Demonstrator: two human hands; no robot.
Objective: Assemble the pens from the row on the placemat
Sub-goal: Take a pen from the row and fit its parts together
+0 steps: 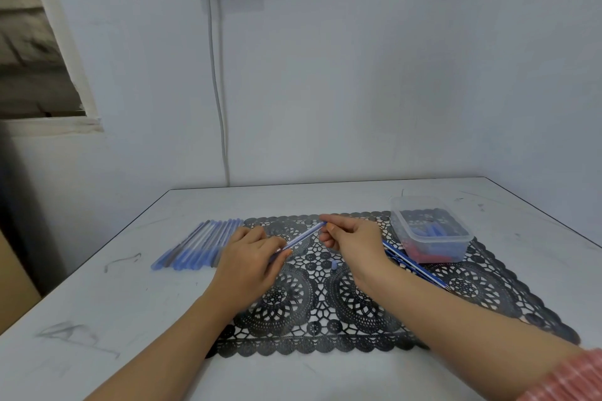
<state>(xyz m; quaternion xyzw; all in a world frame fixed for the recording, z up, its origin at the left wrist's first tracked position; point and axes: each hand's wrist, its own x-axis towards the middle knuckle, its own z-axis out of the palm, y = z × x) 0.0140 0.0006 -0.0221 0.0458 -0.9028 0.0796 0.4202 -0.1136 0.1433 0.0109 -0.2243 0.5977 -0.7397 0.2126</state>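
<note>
Holding one blue pen (303,236) between them, both hands work over the far middle of the black lace placemat (325,319). The left hand (250,257) curls its fingers round the pen's near end, and the right hand (355,238) pinches the far end between thumb and fingertips, so the pen slants up and away to the right. A small blue cap (333,264) lies on the placemat just near of the hands.

The row of pens (198,244) lies side by side at the placemat's far left corner, mostly on the white table (97,319) beside that edge. Two or three thin blue sticks (413,265) lie slanted on the mat just right of the right wrist; whether they are refills or barrels is unclear. A clear plastic tub (430,231) sits on the far right corner of the placemat with small blue and red parts inside. A pink striped sleeve (570,378) covers the right forearm.
</note>
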